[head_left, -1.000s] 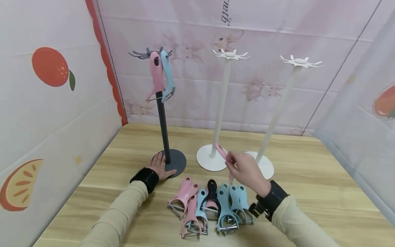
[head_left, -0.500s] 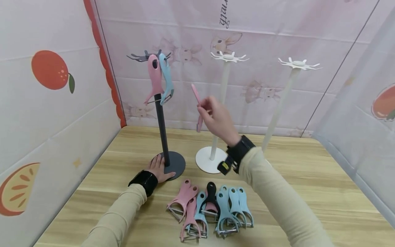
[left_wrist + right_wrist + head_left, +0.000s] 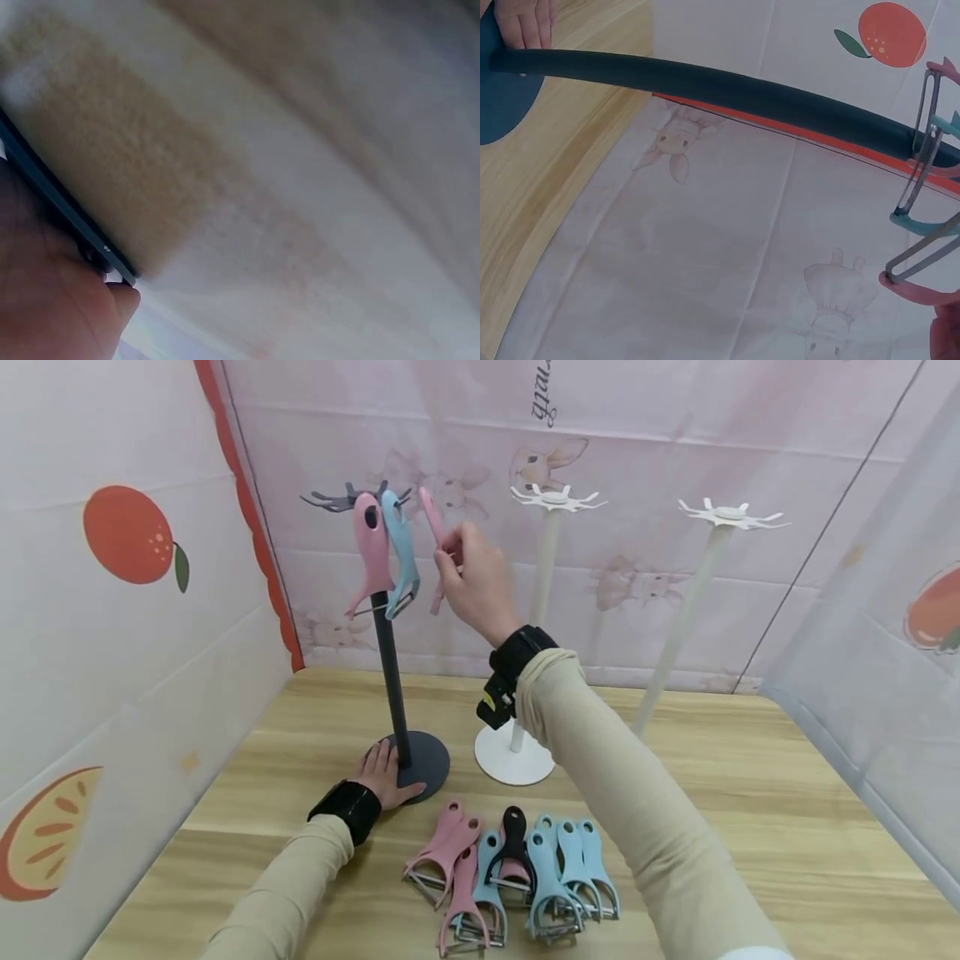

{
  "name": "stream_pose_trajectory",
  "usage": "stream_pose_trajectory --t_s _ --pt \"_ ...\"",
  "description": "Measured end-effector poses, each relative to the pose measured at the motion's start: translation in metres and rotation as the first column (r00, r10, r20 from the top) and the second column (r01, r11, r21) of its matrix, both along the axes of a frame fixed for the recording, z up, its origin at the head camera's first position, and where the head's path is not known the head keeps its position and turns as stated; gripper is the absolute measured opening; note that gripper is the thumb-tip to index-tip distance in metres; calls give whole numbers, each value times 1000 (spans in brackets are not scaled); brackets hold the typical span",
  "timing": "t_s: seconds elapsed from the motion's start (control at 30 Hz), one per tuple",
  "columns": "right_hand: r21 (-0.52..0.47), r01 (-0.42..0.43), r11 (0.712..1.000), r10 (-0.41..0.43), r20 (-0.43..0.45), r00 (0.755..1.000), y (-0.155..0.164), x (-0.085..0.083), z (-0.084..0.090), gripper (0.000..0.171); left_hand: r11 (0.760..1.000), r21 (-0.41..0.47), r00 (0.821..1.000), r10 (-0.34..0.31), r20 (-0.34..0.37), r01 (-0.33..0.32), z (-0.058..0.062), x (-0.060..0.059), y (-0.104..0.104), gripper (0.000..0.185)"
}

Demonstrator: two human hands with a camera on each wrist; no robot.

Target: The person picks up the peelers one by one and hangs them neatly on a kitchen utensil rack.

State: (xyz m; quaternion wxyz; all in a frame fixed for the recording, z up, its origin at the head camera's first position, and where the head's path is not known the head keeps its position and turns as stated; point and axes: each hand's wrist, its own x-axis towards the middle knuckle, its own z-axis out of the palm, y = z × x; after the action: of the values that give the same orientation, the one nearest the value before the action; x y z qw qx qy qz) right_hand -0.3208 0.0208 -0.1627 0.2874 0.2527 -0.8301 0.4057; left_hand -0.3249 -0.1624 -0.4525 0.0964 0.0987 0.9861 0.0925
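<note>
My right hand (image 3: 480, 578) pinches a pink peeler (image 3: 432, 514) upright in the air, just right of the dark grey stand's (image 3: 390, 677) hooked top. On that stand hang a pink peeler (image 3: 371, 547) and a light blue peeler (image 3: 401, 543). My left hand (image 3: 381, 774) rests with spread fingers on the stand's round base (image 3: 429, 764). In the right wrist view the held peeler's blade (image 3: 922, 247) shows at the right edge, below the hanging ones. The left wrist view catches part of the left hand (image 3: 60, 300) against the base's dark rim (image 3: 56, 199).
Several pink, blue and black peelers lie in a pile (image 3: 517, 877) at the front of the wooden table (image 3: 750, 827). Two white stands with hooked tops, a middle one (image 3: 546, 560) and a right one (image 3: 693, 585), stand behind. Printed cloth walls enclose the back and sides.
My right hand has carried the pink peeler up and left, from low near the middle white stand to beside the grey stand's top. The left hand stays on the base.
</note>
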Motion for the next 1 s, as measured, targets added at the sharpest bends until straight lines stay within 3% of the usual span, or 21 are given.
stream_pose_trajectory --t_s 0.3,0.57,0.83,1.0 --pt "-96 -69 993 69 -5 998 -10 -9 7 16 1000 17 1000 7 0 -7 -4 0 3 92" --pt "35 -59 998 58 28 998 -19 -13 7 26 1000 11 1000 19 2 -19 -2 3 1 90" --pt "23 -105 994 103 76 992 -12 -12 -10 35 1000 27 1000 16 -9 -16 -4 -2 2 91" --pt "27 -144 989 139 133 981 7 -14 -40 36 1000 18 1000 12 8 -12 -2 -3 1 91"
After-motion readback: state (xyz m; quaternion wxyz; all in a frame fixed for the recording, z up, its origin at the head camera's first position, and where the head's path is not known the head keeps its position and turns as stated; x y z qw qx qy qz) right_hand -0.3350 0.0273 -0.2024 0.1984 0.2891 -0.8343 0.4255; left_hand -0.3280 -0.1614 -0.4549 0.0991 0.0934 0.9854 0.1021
